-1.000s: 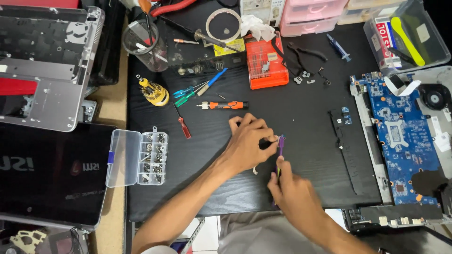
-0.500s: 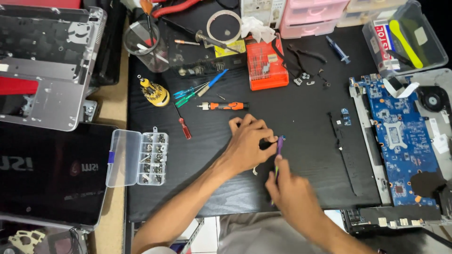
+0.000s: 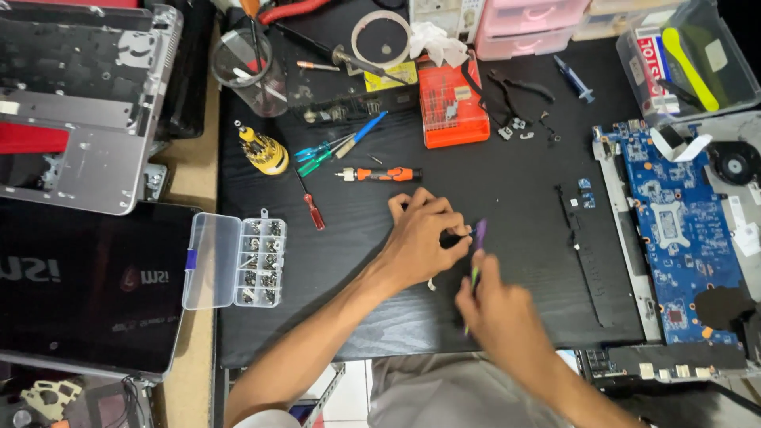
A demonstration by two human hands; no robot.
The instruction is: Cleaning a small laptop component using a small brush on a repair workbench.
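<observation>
Left hand (image 3: 420,238) is pinching a small dark part (image 3: 453,236) against the black desk mat (image 3: 507,182) mid-table, while the right hand (image 3: 499,313), just beside it, is gripping a slim purple-handled screwdriver (image 3: 477,242) tipped onto that part

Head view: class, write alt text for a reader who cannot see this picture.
Seen from above, a left hand pinches a small dark part while the right hand works a purple tool against it on a black mat. Screwdrivers, a screw box and a blue circuit board lie around them.
</observation>
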